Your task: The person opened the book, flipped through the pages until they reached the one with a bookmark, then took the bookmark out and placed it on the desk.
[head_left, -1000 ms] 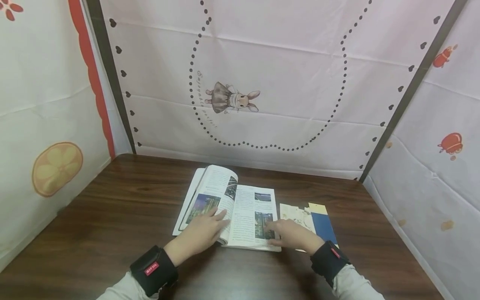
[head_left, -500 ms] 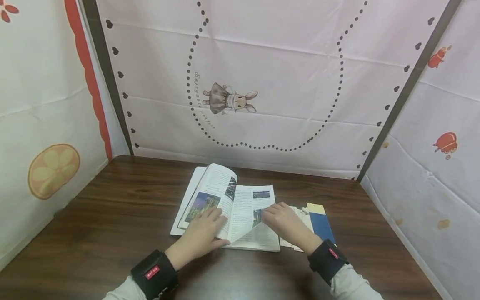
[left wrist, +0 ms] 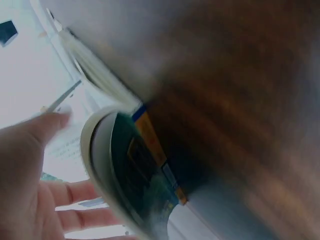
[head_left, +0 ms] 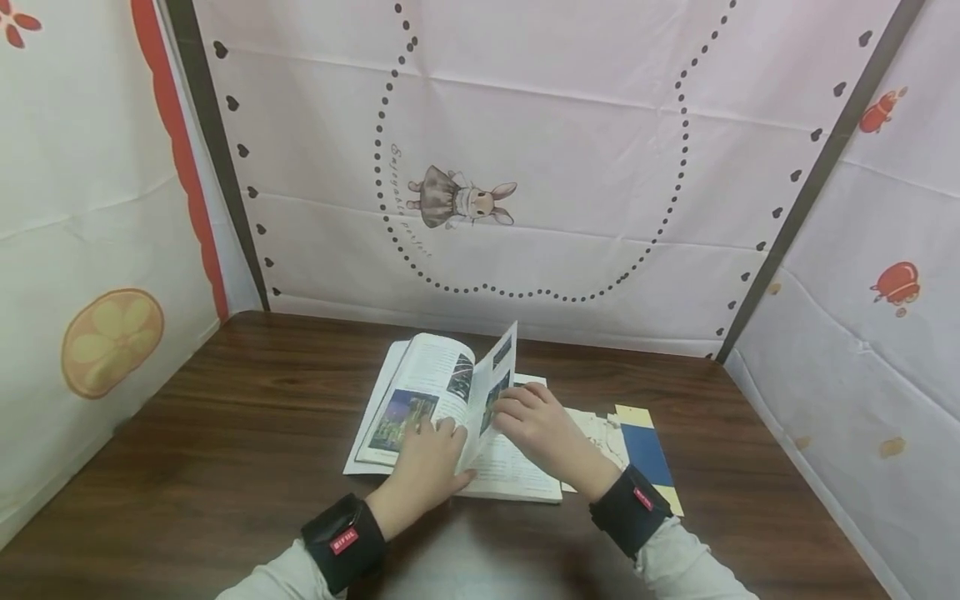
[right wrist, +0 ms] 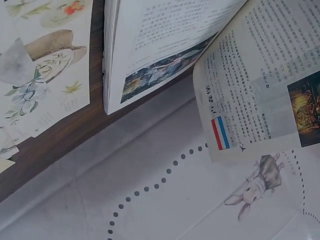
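Right hand (head_left: 538, 431): pinching raised page (head_left: 486, 377). Left hand (head_left: 427, 464): spread, book (head_left: 437, 357) beneath. Step, seemingly: leaf-turning; next calls for laying it toward left hand.

1. A thick, open book (head_left: 453, 407) with white printed pages and colour photographs is lying on a dark brown, wood-grained worktop (head_left: 225, 417).
2. The bare left hand (head_left: 429, 454) is resting on the book's left side.
3. The bare right hand (head_left: 536, 421) is holding a thin white printed page (head_left: 495, 367), which is standing raised.
4. Cream illustrated paper sheets (head_left: 603, 433) and a flat blue-and-yellow piece (head_left: 647, 454) are lying right of the book.
5. Black bands with red labels (head_left: 345, 542) are wrapping both wrists.
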The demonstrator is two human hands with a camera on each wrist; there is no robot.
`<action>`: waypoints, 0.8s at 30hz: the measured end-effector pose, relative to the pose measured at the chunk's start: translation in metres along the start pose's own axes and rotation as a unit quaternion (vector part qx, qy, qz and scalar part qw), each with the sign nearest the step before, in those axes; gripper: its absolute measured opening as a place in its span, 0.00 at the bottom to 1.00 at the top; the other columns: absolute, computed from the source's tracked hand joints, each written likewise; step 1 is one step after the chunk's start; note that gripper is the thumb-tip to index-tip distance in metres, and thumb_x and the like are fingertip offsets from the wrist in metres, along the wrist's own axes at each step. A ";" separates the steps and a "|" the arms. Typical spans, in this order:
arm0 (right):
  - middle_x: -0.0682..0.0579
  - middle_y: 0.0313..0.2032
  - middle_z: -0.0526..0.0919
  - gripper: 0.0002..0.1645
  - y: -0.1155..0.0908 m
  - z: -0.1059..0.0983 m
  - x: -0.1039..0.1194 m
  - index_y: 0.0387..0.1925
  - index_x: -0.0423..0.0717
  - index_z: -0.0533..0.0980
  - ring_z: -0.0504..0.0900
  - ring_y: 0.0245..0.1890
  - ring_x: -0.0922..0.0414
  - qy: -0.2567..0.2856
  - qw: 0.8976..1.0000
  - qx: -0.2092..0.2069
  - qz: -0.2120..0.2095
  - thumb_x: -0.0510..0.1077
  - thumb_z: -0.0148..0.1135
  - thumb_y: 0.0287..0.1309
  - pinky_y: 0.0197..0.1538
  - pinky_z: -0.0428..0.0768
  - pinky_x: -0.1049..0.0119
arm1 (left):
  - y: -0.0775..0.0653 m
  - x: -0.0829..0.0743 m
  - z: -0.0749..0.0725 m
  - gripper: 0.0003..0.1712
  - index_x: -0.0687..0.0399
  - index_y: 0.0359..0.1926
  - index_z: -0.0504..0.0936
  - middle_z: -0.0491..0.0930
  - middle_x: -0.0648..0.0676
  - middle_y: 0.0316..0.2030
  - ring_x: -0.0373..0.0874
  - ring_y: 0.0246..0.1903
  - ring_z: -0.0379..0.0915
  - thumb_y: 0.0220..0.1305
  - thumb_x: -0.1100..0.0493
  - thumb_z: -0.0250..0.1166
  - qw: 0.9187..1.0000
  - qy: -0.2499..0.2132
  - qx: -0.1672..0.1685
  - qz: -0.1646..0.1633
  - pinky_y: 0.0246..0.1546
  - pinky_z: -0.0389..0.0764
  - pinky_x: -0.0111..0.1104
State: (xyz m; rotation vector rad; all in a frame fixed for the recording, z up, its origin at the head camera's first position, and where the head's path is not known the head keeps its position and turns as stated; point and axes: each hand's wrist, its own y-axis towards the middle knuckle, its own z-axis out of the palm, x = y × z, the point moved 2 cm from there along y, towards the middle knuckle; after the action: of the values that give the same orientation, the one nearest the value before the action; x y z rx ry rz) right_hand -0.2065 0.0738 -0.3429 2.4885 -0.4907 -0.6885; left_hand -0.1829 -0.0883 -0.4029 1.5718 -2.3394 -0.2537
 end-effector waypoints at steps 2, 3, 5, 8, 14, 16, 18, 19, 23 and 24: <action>0.54 0.36 0.86 0.14 -0.001 0.000 -0.002 0.31 0.50 0.79 0.77 0.44 0.58 0.012 1.000 -0.008 0.023 0.38 0.70 0.37 0.46 0.79 0.62 | 0.000 -0.002 0.000 0.27 0.60 0.36 0.76 0.77 0.59 0.31 0.60 0.37 0.72 0.46 0.41 0.63 1.000 0.005 -0.019 0.002 0.34 0.80 0.50; 0.53 0.36 0.86 0.15 -0.003 0.001 -0.003 0.32 0.49 0.78 0.77 0.43 0.58 0.024 0.999 -0.011 0.040 0.38 0.71 0.36 0.45 0.79 0.61 | 0.001 -0.003 0.000 0.23 0.60 0.35 0.76 0.77 0.59 0.31 0.60 0.38 0.72 0.46 0.45 0.64 1.000 -0.002 -0.029 0.001 0.34 0.80 0.49; 0.52 0.38 0.85 0.18 -0.007 0.001 -0.008 0.35 0.48 0.77 0.78 0.44 0.57 0.053 0.995 -0.008 0.087 0.39 0.71 0.37 0.44 0.80 0.60 | 0.001 -0.003 0.000 0.20 0.60 0.35 0.77 0.79 0.59 0.30 0.60 0.39 0.73 0.46 0.50 0.64 0.998 -0.021 -0.052 -0.003 0.31 0.81 0.48; 0.48 0.42 0.84 0.26 -0.017 0.004 -0.015 0.45 0.44 0.73 0.78 0.44 0.55 0.099 0.980 0.035 0.168 0.43 0.70 0.39 0.45 0.80 0.56 | 0.002 0.001 -0.001 0.19 0.62 0.39 0.78 0.82 0.59 0.30 0.58 0.38 0.75 0.48 0.54 0.62 0.994 -0.065 -0.087 -0.022 0.28 0.82 0.45; 0.47 0.37 0.85 0.26 -0.045 0.022 -0.019 0.43 0.42 0.76 0.79 0.37 0.55 0.145 0.933 0.246 0.218 0.54 0.65 0.45 0.45 0.80 0.55 | 0.000 0.014 -0.006 0.41 0.63 0.66 0.51 0.77 0.69 0.44 0.41 0.13 0.68 0.52 0.65 0.59 0.969 -0.190 -0.136 -0.077 0.06 0.66 0.26; 0.49 0.35 0.85 0.28 -0.052 0.028 -0.017 0.42 0.42 0.76 0.79 0.33 0.57 0.154 0.922 0.288 0.205 0.57 0.65 0.43 0.43 0.80 0.57 | -0.001 0.017 -0.007 0.53 0.52 0.69 0.35 0.60 0.75 0.59 0.44 0.17 0.70 0.49 0.71 0.59 0.958 -0.231 -0.151 -0.082 0.06 0.62 0.23; 0.50 0.33 0.84 0.32 -0.058 0.031 -0.015 0.43 0.42 0.75 0.77 0.29 0.59 0.167 0.912 0.315 0.204 0.59 0.67 0.40 0.38 0.80 0.59 | -0.001 0.018 -0.006 0.60 0.44 0.69 0.30 0.34 0.77 0.66 0.58 0.38 0.73 0.45 0.76 0.59 0.958 -0.225 -0.157 -0.078 0.18 0.78 0.26; 0.50 0.32 0.83 0.35 -0.059 0.033 -0.014 0.44 0.41 0.74 0.76 0.27 0.59 0.175 0.906 0.325 0.208 0.59 0.68 0.37 0.36 0.80 0.60 | -0.001 0.018 -0.006 0.62 0.40 0.69 0.30 0.28 0.75 0.66 0.66 0.49 0.65 0.43 0.77 0.60 0.962 -0.210 -0.155 -0.075 0.30 0.82 0.35; 0.50 0.31 0.82 0.37 -0.062 0.035 -0.012 0.44 0.41 0.73 0.72 0.24 0.60 0.187 0.888 0.357 0.220 0.58 0.72 0.32 0.34 0.79 0.61 | 0.002 0.017 -0.006 0.60 0.36 0.69 0.44 0.17 0.66 0.67 0.71 0.62 0.19 0.39 0.79 0.60 0.980 -0.122 -0.151 -0.052 0.53 0.48 0.74; 0.50 0.31 0.83 0.36 -0.062 0.036 -0.012 0.44 0.41 0.74 0.73 0.24 0.60 0.188 0.889 0.357 0.217 0.57 0.72 0.31 0.34 0.80 0.61 | 0.002 0.017 -0.007 0.60 0.35 0.69 0.46 0.15 0.64 0.67 0.70 0.62 0.16 0.37 0.80 0.60 0.981 -0.106 -0.158 -0.046 0.51 0.43 0.76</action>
State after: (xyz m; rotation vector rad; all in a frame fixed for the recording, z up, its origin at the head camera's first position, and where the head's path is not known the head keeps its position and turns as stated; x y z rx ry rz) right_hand -0.2233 0.1157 -0.3999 2.8916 -1.2740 0.2117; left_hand -0.1882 -0.1025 -0.3930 1.5571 -2.2383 -0.8077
